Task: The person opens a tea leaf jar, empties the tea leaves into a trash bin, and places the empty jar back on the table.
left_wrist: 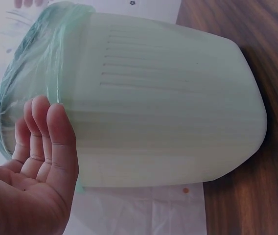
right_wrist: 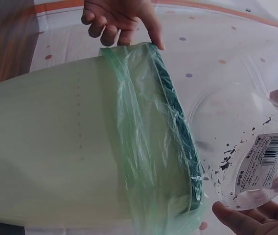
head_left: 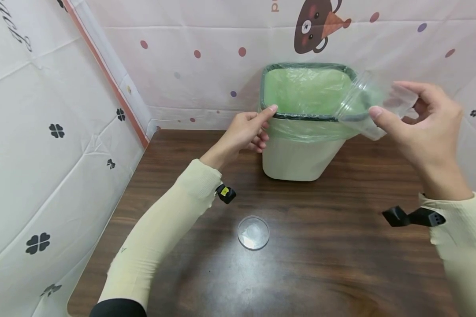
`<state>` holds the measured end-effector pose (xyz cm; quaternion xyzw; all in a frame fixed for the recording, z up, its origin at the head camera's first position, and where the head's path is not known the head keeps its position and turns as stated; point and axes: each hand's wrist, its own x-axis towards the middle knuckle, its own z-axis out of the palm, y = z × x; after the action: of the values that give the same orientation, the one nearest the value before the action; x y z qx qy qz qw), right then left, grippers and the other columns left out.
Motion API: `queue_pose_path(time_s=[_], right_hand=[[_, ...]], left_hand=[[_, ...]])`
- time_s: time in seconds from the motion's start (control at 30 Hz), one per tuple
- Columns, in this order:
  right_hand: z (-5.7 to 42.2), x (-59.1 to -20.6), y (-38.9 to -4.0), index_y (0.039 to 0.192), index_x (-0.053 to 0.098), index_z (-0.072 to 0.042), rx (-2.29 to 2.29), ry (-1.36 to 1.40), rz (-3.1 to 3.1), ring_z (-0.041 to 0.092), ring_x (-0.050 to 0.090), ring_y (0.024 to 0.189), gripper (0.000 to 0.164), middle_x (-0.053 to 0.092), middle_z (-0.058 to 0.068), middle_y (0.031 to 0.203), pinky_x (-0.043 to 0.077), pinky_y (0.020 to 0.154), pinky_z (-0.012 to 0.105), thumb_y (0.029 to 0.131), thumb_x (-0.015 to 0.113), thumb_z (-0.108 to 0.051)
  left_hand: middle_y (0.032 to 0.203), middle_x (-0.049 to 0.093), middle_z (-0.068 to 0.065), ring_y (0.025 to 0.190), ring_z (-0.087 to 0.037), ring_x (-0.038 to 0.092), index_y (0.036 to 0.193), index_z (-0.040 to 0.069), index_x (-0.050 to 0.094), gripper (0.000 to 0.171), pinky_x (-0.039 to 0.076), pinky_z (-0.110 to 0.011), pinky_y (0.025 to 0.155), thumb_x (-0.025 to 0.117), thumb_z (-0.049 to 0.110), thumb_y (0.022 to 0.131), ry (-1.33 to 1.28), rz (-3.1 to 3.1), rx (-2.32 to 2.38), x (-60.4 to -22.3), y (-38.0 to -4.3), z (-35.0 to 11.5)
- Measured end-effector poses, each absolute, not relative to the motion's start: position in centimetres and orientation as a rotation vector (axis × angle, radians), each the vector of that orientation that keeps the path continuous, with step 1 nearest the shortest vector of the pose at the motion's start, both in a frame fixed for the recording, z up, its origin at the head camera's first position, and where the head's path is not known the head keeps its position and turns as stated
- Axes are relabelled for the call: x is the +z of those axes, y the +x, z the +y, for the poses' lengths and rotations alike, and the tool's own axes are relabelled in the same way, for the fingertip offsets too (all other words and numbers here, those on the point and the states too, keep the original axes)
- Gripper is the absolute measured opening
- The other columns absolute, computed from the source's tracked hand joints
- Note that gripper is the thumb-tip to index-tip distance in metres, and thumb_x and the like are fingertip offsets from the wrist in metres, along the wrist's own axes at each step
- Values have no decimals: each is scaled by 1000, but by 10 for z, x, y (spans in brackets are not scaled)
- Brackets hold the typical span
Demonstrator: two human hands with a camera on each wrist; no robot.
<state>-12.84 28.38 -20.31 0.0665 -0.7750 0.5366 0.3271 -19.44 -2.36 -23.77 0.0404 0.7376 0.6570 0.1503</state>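
A pale bin (head_left: 301, 158) lined with a green plastic bag (head_left: 309, 88) stands on the table by the back wall, leaning over to the right. My left hand (head_left: 247, 130) holds its front left corner, thumb on the rim and fingers bent along the outside (left_wrist: 41, 152). In my right hand (head_left: 432, 119) is a clear plastic jar (head_left: 381, 99), gripped between thumb and fingers. The jar is tipped, its threaded mouth over the bin's right rim. Dark flecks cling inside it, near a white barcode label (right_wrist: 264, 161), in the right wrist view.
A round clear lid (head_left: 253, 232) lies on the brown wooden table (head_left: 301, 264), in front of the bin. Printed sheets (head_left: 202, 79) cover the wall behind and the left side (head_left: 55, 185). Each wrist wears a small black camera (head_left: 225, 193).
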Motion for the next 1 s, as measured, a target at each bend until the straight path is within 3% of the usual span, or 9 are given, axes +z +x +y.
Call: queue_pose_path(time_s=[0.27,0.4,0.83,1.0], right_hand=[[279,-209,-127,109,69,10,1749,404,-1699,16,69,74,39,70,15,97,55,62,15,70,75,12],[278,-213,-126,107,70,10,1684,465,-1703,14,68,70,36,73,15,94,54,59,15,71,73,9],[277,-222,-121,108,69,13,1698,566,-1665,16,64,74,36,69,19,95,52,64,16,73,71,6],[278,-225,-120,106,68,16,1753,578,-1635,18,64,80,33,70,18,99,52,70,18,74,68,8]], left_hand=[[76,61,-11,57,-20,59,99,2,61,62,58,-55,79,68,63,87,102,2118,1891,-238,-194,-23],[75,61,-10,56,-20,59,98,2,61,61,58,-55,78,69,62,87,98,2110,1893,-238,-194,-23],[76,61,-11,57,-20,60,99,3,60,58,59,-38,60,70,59,88,133,2120,1904,-237,-194,-25],[77,62,-12,58,-21,60,100,3,59,58,60,-44,67,72,58,88,141,2123,1902,-236,-194,-26]])
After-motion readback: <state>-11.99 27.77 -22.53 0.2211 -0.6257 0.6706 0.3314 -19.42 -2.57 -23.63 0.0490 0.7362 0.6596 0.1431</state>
